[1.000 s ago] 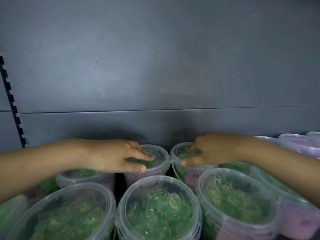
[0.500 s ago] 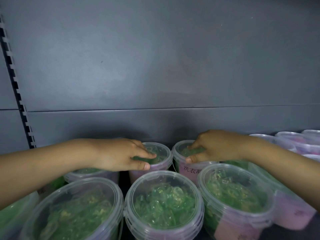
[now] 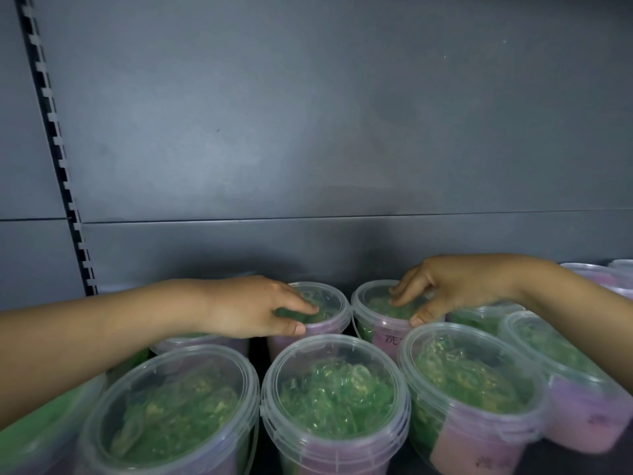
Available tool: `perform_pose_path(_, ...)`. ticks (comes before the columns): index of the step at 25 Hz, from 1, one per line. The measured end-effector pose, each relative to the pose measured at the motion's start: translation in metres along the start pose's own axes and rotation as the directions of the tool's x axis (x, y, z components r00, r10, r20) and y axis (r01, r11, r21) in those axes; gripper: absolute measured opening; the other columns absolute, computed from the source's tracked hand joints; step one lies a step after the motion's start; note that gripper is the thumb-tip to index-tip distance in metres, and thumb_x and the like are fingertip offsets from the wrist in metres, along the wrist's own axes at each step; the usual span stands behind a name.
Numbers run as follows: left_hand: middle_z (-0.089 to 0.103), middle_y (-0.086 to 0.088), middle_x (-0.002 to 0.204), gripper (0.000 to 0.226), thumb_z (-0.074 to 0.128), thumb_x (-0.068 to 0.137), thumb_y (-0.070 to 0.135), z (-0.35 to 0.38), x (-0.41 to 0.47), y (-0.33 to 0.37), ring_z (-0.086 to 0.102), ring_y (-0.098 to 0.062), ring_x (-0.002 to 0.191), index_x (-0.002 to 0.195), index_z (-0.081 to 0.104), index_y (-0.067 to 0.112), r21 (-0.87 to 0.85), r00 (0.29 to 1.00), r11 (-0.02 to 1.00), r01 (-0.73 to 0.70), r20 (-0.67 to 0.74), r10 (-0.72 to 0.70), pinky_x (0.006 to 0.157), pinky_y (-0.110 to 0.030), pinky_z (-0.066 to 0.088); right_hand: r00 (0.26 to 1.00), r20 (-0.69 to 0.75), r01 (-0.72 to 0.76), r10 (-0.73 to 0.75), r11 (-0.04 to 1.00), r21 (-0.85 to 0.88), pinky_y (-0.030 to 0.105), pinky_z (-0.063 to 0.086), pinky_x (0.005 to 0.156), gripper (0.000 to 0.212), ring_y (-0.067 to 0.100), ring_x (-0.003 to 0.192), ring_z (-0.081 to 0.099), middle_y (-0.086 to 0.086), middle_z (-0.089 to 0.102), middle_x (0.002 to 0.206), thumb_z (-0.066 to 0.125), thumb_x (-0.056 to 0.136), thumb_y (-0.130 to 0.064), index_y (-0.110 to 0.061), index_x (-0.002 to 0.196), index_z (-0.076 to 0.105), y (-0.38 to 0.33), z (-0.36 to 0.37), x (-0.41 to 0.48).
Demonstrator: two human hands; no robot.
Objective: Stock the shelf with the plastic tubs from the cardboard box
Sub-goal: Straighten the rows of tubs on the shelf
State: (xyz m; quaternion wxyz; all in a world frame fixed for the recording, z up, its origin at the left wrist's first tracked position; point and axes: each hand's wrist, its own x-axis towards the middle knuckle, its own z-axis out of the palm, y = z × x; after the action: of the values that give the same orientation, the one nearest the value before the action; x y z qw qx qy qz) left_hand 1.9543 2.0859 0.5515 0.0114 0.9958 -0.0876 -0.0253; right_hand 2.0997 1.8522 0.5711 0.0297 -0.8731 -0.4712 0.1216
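Your left hand pinched the left tub beneath it, fingers flat on the lid and thumb at the rim. Your right hand gripped the right tub likewise, fingers arched higher than a moment earlier.

head cam | faces shelf back panel | tilted down, close over tubs
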Motion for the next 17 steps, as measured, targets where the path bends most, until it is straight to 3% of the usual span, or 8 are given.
perform_pose_path(4,0.033,0.012,0.151,0.048,0.05,0.093,0.039,-0.007,-0.002,-0.001,0.03,-0.001,0.138,0.14,0.04,0.032,-0.045,0.998,0.999,0.019,0.069,-0.016,0.109,-0.012,0.021,0.999,0.048,0.001,-0.002,1.0,0.024,0.015,0.029,0.107,0.047,0.0,0.132,0.039,-0.015,0.046,0.142,0.07,0.082,-0.027,-0.023,0.127,0.059,-0.001,-0.006,-0.001)
perform_pose_path(6,0.032,0.012,0.151,0.049,0.049,0.093,0.04,-0.008,-0.004,0.001,0.029,-0.002,0.138,0.14,0.039,0.033,-0.056,0.996,0.998,0.04,0.083,-0.035,0.112,-0.015,0.021,0.998,0.052,0.016,-0.018,0.999,0.044,0.016,0.028,0.109,0.046,0.001,0.133,0.038,-0.018,0.045,0.142,0.07,0.082,-0.03,-0.028,0.127,0.058,-0.001,-0.007,-0.003)
perform_pose_path(10,0.03,0.018,0.15,0.053,0.039,0.089,0.057,-0.003,-0.012,0.021,0.029,0.0,0.137,0.14,0.035,0.04,-0.149,0.996,0.986,0.081,0.057,-0.073,0.106,-0.014,0.021,0.995,-0.011,0.104,-0.103,0.977,0.188,0.024,0.026,0.114,0.063,-0.007,0.133,0.033,-0.034,0.039,0.14,0.066,0.059,-0.073,-0.058,0.118,0.052,-0.001,0.002,-0.021)
perform_pose_path(12,0.026,0.02,0.15,0.065,0.04,0.085,0.065,0.003,-0.017,0.032,0.027,-0.001,0.137,0.142,0.026,0.039,-0.156,0.994,0.983,0.099,0.069,-0.089,0.105,-0.015,0.021,0.993,0.001,0.119,-0.12,0.983,0.139,0.02,0.023,0.114,0.063,-0.012,0.133,0.028,-0.038,0.032,0.14,0.058,0.053,-0.083,-0.067,0.113,0.044,-0.004,0.014,-0.029)
perform_pose_path(14,0.025,0.019,0.151,0.071,0.043,0.083,0.066,0.006,-0.019,0.036,0.029,-0.001,0.136,0.144,0.02,0.037,-0.151,0.989,0.981,0.12,0.105,-0.105,0.103,-0.014,0.023,0.992,-0.034,0.121,-0.118,0.987,0.102,0.017,0.02,0.113,0.055,-0.014,0.131,0.026,-0.04,0.029,0.135,0.053,0.059,-0.079,-0.067,0.11,0.038,-0.006,0.027,-0.032)
perform_pose_path(17,0.019,0.021,0.153,0.074,0.044,0.083,0.064,0.005,-0.02,0.031,0.025,0.001,0.136,0.146,0.014,0.04,-0.182,0.983,0.974,0.132,0.152,-0.105,0.102,-0.013,0.021,0.98,-0.168,0.13,-0.106,0.981,0.144,0.015,0.018,0.111,0.068,-0.009,0.134,0.026,-0.033,0.029,0.138,0.049,0.066,-0.068,-0.052,0.13,0.037,-0.01,0.042,-0.03)
